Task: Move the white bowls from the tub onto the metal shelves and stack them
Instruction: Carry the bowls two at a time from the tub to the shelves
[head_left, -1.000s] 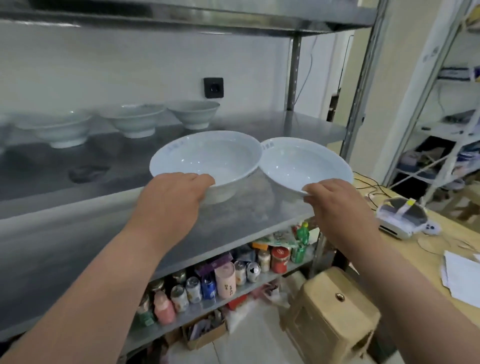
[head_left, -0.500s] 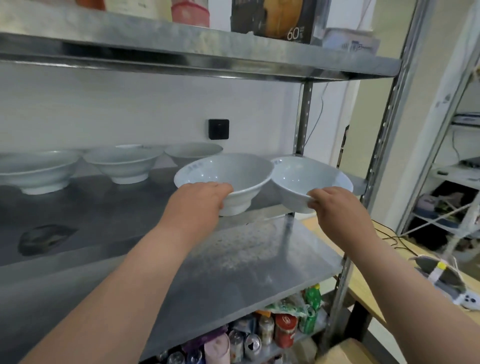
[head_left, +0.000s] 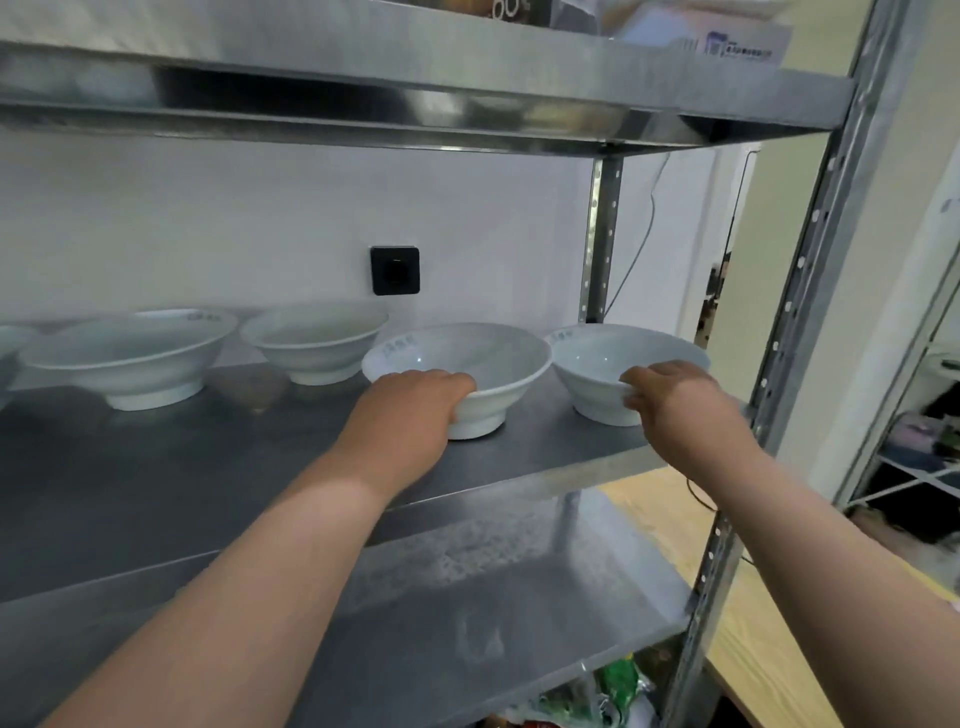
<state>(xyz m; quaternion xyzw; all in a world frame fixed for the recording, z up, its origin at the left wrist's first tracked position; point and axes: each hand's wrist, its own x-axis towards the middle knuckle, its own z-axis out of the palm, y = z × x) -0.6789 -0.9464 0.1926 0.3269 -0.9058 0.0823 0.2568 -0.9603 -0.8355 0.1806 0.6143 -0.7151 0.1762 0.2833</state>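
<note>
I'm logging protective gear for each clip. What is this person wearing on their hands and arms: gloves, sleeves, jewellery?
The left hand and right hand are both bare: no gloves, and no ring, watch or bracelet that I can see. The left forearm and right forearm are uncovered right to the picture's edge, so no sleeve shows. No marks or tattoos are visible.

The left hand (head_left: 410, 415) sits at frame centre, knuckles up, fingers curled over the near rim of the left bowl (head_left: 483, 358). The right hand (head_left: 675, 405), right of centre, pinches the right bowl (head_left: 592, 374) at its rim. Both bare forearms reach up from the lower corners.
</note>
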